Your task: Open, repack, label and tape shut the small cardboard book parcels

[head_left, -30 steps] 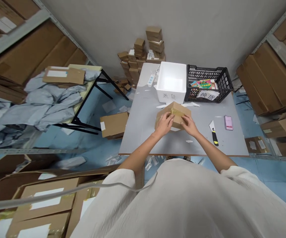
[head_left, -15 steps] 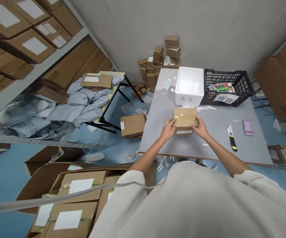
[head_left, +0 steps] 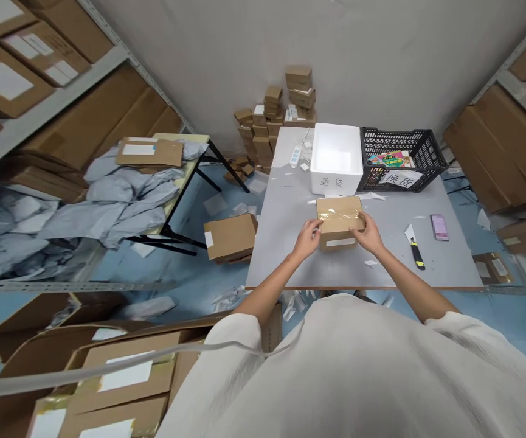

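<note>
A small cardboard box (head_left: 338,224) sits near the middle of the grey table, with shiny clear tape across its top and a white label on its near side. My left hand (head_left: 308,238) grips its left side, fingers bent against the edge. On the opposite side, my right hand (head_left: 366,235) holds the right edge, thumb on the front face. To the right lies a black and yellow utility knife (head_left: 417,252), its blade end by a white scrap. Farther right is a pinkish-purple rectangular item (head_left: 439,227), partly blurred out.
Behind the box stand a white bin (head_left: 336,182) and a black plastic crate (head_left: 372,178) holding colourful printed items. A power strip (head_left: 295,157) and paper scraps lie on the table (head_left: 274,243). Grey parcels (head_left: 121,201) cover a side table; large open cartons (head_left: 126,347) stand at lower left.
The view has shifted, so the tabletop things appear farther left. Both hands stay on the box, which has barely moved, if at all.
</note>
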### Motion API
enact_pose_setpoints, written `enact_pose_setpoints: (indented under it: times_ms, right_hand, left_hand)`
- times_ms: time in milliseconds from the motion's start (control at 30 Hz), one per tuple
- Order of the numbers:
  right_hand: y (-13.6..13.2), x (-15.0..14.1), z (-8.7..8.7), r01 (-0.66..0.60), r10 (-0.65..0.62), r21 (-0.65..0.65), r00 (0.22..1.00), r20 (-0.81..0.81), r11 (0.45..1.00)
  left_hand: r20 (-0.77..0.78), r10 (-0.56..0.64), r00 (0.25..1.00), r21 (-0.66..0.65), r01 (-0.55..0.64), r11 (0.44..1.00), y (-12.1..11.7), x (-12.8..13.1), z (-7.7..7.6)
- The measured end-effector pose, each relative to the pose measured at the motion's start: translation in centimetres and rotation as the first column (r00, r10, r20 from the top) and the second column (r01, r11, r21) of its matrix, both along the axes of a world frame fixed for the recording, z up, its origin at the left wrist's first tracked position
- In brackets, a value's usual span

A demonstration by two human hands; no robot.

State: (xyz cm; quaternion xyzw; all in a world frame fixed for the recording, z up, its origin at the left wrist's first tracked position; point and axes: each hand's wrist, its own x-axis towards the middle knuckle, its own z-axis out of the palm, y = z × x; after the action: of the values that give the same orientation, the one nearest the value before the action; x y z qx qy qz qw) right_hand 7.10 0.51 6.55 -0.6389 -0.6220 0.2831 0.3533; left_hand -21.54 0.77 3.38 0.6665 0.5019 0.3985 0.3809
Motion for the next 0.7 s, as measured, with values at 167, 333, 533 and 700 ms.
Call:
enact_pose_setpoints:
  times_ms: [167,333,533,700]
  right_hand:
    - [-0.9,2.7,0.3,0.071,-0.071,-0.009,0.997,0.016,0.997]
    - [-2.0,5.8,0.6,0.126,-0.126,-0.027,0.992,0.014,0.992]
    - [-2.8,9.2,0.4,0.146,-0.146,-0.016,0.989,-0.009,0.989]
    - [-3.0,11.6,-0.3,0.155,-0.156,-0.034,0.988,-0.014,0.987]
  left_hand:
    - [-0.009,-0.072,0.997,0.01,0.072,0.997,0.9,2.7,0.3]
    - [-0.026,-0.162,0.986,0.037,0.163,0.986,1.7,5.6,0.3]
    - [-0.007,-0.208,0.978,0.065,0.208,0.976,2.3,9.6,-0.2]
    - [-0.004,-0.219,0.976,0.032,0.219,0.975,2.3,12.0,-0.9]
